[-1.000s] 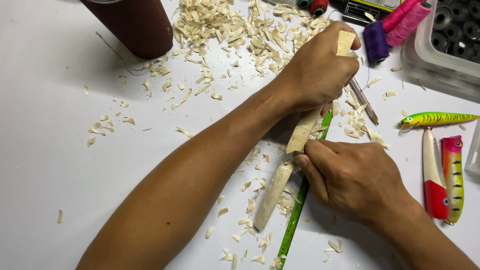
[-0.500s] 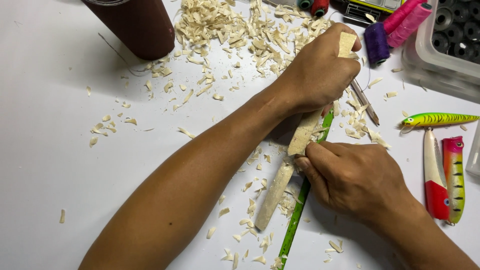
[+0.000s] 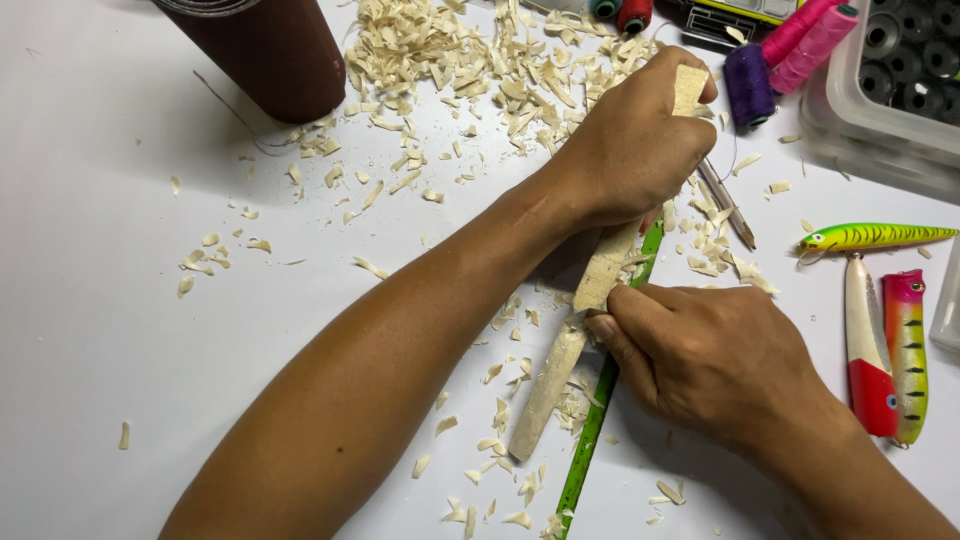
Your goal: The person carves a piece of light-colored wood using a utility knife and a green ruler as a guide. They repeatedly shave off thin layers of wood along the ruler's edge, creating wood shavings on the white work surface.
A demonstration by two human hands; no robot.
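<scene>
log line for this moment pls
left hand grips wooden stick top | right hand pressed at its middle | wood shavings around | green ruler beneath

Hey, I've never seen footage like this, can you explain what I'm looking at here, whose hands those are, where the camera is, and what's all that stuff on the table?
There is no machine here: these are one person's two bare hands, filmed by a camera worn on their head and looking down at a white table.

The left hand grips the upper end of a long pale wooden stick, which slants down towards the viewer. The right hand is closed against the stick's middle; whatever it holds is hidden by the fingers.

A green ruler lies beside and under the stick. Pale wood shavings are scattered widely, thickest at the top. To the right lie three painted fishing lures. At the top are a dark red cylinder, purple and pink thread spools and a clear plastic box.
</scene>
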